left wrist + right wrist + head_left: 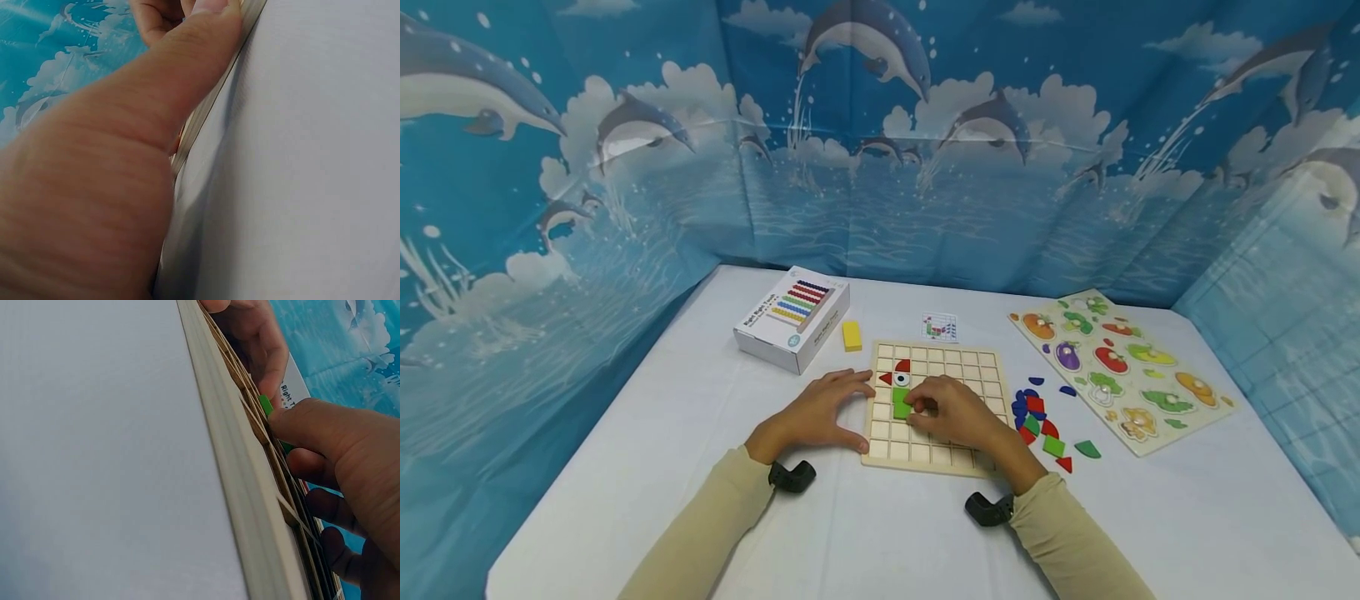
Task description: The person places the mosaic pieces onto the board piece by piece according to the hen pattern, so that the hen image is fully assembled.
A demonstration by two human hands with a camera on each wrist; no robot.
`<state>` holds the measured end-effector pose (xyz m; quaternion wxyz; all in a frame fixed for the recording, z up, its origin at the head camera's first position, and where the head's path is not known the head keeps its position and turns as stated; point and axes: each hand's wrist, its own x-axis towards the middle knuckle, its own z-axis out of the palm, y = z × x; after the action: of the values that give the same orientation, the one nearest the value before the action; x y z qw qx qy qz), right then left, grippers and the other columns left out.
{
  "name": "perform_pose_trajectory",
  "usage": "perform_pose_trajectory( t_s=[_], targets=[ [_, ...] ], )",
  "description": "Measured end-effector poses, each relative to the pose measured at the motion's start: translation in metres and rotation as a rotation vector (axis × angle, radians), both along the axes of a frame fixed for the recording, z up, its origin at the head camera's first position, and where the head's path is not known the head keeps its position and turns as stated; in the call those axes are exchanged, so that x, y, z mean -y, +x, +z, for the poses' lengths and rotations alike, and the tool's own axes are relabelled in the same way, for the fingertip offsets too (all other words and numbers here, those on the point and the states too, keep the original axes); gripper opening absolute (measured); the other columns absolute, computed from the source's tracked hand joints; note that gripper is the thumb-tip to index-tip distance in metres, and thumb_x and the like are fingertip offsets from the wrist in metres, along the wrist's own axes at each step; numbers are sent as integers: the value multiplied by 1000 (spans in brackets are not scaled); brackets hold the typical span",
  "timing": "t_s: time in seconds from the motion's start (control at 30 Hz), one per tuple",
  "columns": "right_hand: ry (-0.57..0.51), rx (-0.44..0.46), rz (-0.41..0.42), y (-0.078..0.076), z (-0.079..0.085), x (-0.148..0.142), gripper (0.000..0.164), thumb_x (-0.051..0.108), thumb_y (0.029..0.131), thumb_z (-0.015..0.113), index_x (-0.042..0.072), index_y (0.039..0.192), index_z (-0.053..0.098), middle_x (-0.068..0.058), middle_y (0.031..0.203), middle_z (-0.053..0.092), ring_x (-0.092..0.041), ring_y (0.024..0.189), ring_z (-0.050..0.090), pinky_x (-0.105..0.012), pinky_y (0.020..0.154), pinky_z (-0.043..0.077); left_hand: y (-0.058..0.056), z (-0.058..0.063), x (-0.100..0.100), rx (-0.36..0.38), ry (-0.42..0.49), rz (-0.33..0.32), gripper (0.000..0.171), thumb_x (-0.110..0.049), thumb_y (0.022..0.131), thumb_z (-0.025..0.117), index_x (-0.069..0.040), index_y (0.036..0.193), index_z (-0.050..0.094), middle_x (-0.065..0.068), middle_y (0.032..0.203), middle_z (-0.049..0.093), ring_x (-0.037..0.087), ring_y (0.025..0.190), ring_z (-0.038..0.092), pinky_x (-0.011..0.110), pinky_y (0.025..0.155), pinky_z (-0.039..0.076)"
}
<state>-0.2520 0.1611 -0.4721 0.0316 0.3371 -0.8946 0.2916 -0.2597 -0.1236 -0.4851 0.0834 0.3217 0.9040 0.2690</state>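
A wooden grid board lies on the table. My left hand, thumb and fingers spread apart, touches the board's left edge; the left wrist view has its thumb against that wooden edge. Over the grid, my right hand has curled fingers and pinches a green square tile at its left column area. Just above is another green square. Higher up sit a white tile with a black dot, a red triangle and a red quarter-circle. In the right wrist view the thumb meets a green tile.
Loose red, blue and green tiles lie right of the board. Behind it is a small pattern card. A yellow block and a white abacus box stand back left. A vegetable puzzle board lies at right.
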Motion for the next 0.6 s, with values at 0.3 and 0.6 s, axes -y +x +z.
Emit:
perform_pose_trajectory(
  t_s=[0.3, 0.6],
  targets=[
    [3, 0, 11, -1, 0, -1, 20, 20, 88, 81, 15, 107, 76, 14, 85, 59, -9, 81, 53, -28, 72, 48, -1, -1, 0, -3, 6, 1, 85, -65, 72, 82, -27, 142, 53, -8, 164, 30, 22, 151, 20, 50, 118, 20],
    [13, 6, 21, -1, -2, -3, 22, 21, 88, 81, 16, 109, 77, 14, 86, 59, -9, 81, 53, -29, 72, 46, -1, -2, 0, -6, 10, 2, 84, -66, 72, 82, -27, 141, 54, -8, 163, 30, 22, 151, 20, 51, 118, 20]
  ],
)
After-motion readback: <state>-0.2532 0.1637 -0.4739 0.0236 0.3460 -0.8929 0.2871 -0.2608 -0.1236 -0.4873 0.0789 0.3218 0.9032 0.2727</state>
